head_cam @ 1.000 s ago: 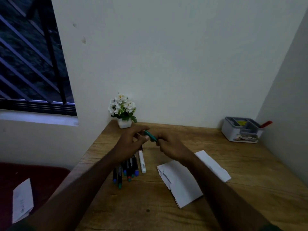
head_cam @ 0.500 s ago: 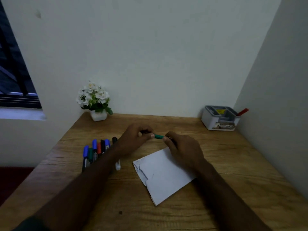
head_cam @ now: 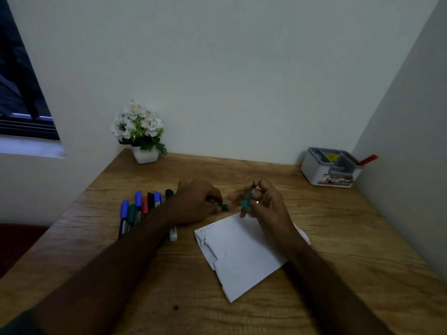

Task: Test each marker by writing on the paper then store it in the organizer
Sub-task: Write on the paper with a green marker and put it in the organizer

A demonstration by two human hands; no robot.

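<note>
1. Nearest, two bare forearms reach out over a wooden desk [head_cam: 338, 221], one from the near left and one from the near right.
2. Between them lies a creased sheet of white paper [head_cam: 239, 252], turned at an angle, with faint writing near its far left corner.
3. Just beyond the paper, the left hand [head_cam: 196, 201] has its fingers curled round a small green cap [head_cam: 224, 207], which pokes out on the right of the fist.
4. Close beside it but apart, the right hand [head_cam: 263, 204] pinches a green marker [head_cam: 245, 201] in its curled fingers, the tip pointing down above the paper's far edge; whether it touches the sheet cannot be told.
5. Left of the left wrist, a row of markers [head_cam: 140, 209] with blue, green, red and black caps lies side by side on the desk, partly hidden by the forearm, and a white pen end [head_cam: 173, 234] shows under that arm.
6. Farther back on the right, a grey-and-white organizer [head_cam: 329, 170] stands in the corner by the side wall, with a red marker [head_cam: 367, 159] leaning out of its right compartment.
7. Farthest on the left, a small white pot of white flowers [head_cam: 139, 131] stands against the back wall.
</note>
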